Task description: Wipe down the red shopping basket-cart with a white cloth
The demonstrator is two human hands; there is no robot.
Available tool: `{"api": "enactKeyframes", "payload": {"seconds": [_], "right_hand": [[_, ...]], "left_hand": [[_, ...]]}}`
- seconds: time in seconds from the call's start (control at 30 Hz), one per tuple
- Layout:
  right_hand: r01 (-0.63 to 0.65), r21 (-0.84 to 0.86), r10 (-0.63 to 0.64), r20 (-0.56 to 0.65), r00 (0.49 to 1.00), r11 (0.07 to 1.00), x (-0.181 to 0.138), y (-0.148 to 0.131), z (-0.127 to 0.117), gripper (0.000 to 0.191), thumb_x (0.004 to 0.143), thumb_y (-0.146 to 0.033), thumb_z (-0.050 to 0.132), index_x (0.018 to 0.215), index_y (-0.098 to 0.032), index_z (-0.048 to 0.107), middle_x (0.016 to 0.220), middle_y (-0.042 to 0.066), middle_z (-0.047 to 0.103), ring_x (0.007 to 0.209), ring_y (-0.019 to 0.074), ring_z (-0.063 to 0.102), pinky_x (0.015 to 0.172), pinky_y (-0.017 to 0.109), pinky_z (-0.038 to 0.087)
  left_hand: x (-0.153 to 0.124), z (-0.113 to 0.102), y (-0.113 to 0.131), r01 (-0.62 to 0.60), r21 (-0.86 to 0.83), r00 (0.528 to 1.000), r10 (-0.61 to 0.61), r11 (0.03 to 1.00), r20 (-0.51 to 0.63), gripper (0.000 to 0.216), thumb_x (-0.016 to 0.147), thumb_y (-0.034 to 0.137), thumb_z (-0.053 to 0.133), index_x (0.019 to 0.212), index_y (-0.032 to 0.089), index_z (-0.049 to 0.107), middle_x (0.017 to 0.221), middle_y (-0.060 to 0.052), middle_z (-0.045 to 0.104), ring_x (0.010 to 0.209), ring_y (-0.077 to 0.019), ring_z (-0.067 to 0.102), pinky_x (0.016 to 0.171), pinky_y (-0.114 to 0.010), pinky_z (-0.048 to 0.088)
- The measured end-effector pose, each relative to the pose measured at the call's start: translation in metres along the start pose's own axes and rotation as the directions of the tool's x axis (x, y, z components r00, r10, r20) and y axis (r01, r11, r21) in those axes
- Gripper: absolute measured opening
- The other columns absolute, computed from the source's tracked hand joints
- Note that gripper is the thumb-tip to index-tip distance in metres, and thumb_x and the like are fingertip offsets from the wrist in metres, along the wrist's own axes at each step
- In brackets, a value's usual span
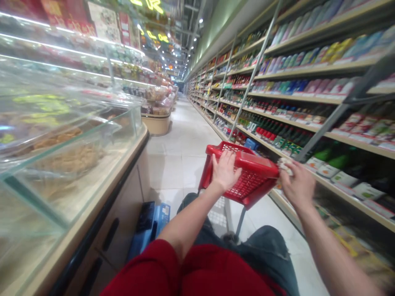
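A red plastic shopping cart (247,181) with a perforated basket stands in front of me, tilted in view. My left hand (226,170) lies on its near rim, fingers stretched out and spread over the red edge. At the cart's right corner, my right hand (298,185) is closed on a crumpled white cloth (285,165), possibly a tissue. The cloth touches or nearly touches the end of the red rim; I cannot tell which. Most of the basket's inside is hidden by its near wall.
Shelves of bottles and packages (308,111) line the right side. At left runs a glass-walled display counter (120,152) with food. Blue boxes (154,222) stand on the floor beside it. A tiled aisle (175,144) stretches ahead, past a rounded display stand (156,123).
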State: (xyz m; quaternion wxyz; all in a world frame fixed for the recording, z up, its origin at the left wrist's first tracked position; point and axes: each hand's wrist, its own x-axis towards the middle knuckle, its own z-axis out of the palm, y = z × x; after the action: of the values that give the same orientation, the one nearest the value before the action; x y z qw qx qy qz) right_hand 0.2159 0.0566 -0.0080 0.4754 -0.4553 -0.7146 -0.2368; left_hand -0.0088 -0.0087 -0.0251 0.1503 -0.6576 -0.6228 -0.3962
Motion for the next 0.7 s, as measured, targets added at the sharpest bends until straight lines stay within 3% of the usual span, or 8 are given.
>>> {"api": "enactKeyframes", "payload": {"seconds": [0.1, 0.17, 0.3, 0.4, 0.47, 0.7], "right_hand": [[0.058, 0.05, -0.06, 0.04, 0.997, 0.997, 0.001, -0.033, 0.005, 0.03, 0.077, -0.03, 0.047, 0.102, -0.021, 0.061, 0.117, 0.008, 0.058, 0.106, 0.0232, 0.053, 0.087, 0.039, 0.04], [0.048, 0.048, -0.051, 0.056, 0.997, 0.998, -0.001, -0.039, 0.006, 0.031, 0.079, -0.028, 0.046, 0.106, -0.022, 0.06, 0.122, 0.008, 0.055, 0.109, 0.0232, 0.05, 0.088, 0.04, 0.038], [-0.003, -0.007, 0.003, 0.057, 0.998, 1.0, -0.007, -0.01, -0.003, 0.031, 0.08, -0.026, 0.045, 0.107, -0.023, 0.059, 0.124, 0.008, 0.054, 0.112, 0.0239, 0.048, 0.09, 0.043, 0.035], [-0.14, -0.027, 0.139, -0.028, 0.99, 0.99, -0.01, 0.017, -0.011, 0.031, 0.081, -0.028, 0.042, 0.106, -0.022, 0.06, 0.121, 0.009, 0.054, 0.111, 0.024, 0.048, 0.087, 0.042, 0.037], [-0.202, -0.011, 0.201, -0.057, 0.978, 0.979, -0.009, 0.02, -0.012, 0.032, 0.081, -0.029, 0.041, 0.105, -0.021, 0.06, 0.12, 0.009, 0.055, 0.11, 0.0239, 0.048, 0.086, 0.041, 0.038], [-0.056, 0.038, 0.052, 0.089, 0.995, 0.998, -0.01, -0.038, -0.001, 0.034, 0.08, -0.022, 0.044, 0.111, -0.025, 0.057, 0.129, 0.005, 0.05, 0.121, 0.0255, 0.038, 0.094, 0.045, 0.032]], "left_hand": [[0.002, -0.001, -0.001, 0.006, 0.004, 1.0, -0.006, 1.0, -0.01, 0.049, 0.083, 0.038, 0.045, 0.127, 0.016, 0.042, 0.135, -0.012, 0.045, 0.131, -0.0224, 0.03, 0.109, -0.056, 0.012], [0.002, -0.002, -0.002, -0.005, 0.01, 1.0, 0.005, 1.0, -0.028, 0.048, 0.083, 0.036, 0.045, 0.126, 0.016, 0.042, 0.135, -0.011, 0.046, 0.131, -0.0221, 0.03, 0.109, -0.056, 0.013], [0.002, -0.001, -0.004, -0.023, 0.024, 0.999, 0.024, 0.999, -0.047, 0.047, 0.082, 0.034, 0.045, 0.126, 0.017, 0.042, 0.135, -0.011, 0.046, 0.131, -0.0228, 0.031, 0.109, -0.056, 0.014], [0.002, 0.001, -0.004, -0.02, 0.024, 0.999, 0.021, 1.0, -0.049, 0.047, 0.082, 0.033, 0.045, 0.126, 0.016, 0.043, 0.135, -0.011, 0.046, 0.131, -0.0232, 0.031, 0.109, -0.055, 0.013], [0.002, 0.002, -0.003, -0.013, 0.021, 0.998, 0.014, 1.0, -0.056, 0.047, 0.082, 0.033, 0.045, 0.126, 0.016, 0.043, 0.135, -0.012, 0.046, 0.131, -0.0239, 0.031, 0.109, -0.055, 0.012], [0.003, 0.001, -0.006, -0.025, 0.031, 0.998, 0.027, 0.999, -0.051, 0.047, 0.083, 0.031, 0.044, 0.127, 0.016, 0.041, 0.136, -0.011, 0.044, 0.132, -0.0244, 0.029, 0.109, -0.055, 0.012]]}}
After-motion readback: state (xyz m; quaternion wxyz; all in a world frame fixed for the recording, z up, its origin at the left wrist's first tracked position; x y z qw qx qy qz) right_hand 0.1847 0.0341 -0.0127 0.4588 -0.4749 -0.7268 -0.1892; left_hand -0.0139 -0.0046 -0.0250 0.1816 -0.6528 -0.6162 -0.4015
